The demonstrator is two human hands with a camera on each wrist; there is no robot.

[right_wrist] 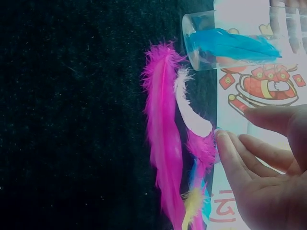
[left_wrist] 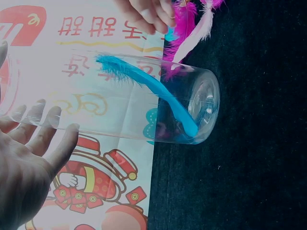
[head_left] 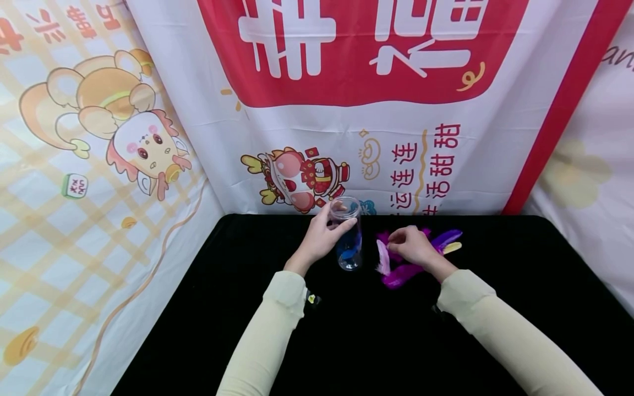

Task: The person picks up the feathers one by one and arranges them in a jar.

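Upright it stands, one clear jar [head_left: 350,266], mouth up over the black table [head_left: 376,341], the left hand [head_left: 317,236] clamped round its upper part! Inside, one blue feather [left_wrist: 160,89] leans lengthwise. To the jar's right, a white feather [right_wrist: 188,108] points its bare end away from the person, and here's the right hand [head_left: 415,247], thumb and fingertips apart beside it; contact, can't tell. One yellow feather [head_left: 452,248], several pink-purple ones [right_wrist: 165,129], two hands, printed cloth [head_left: 495,159] behind.
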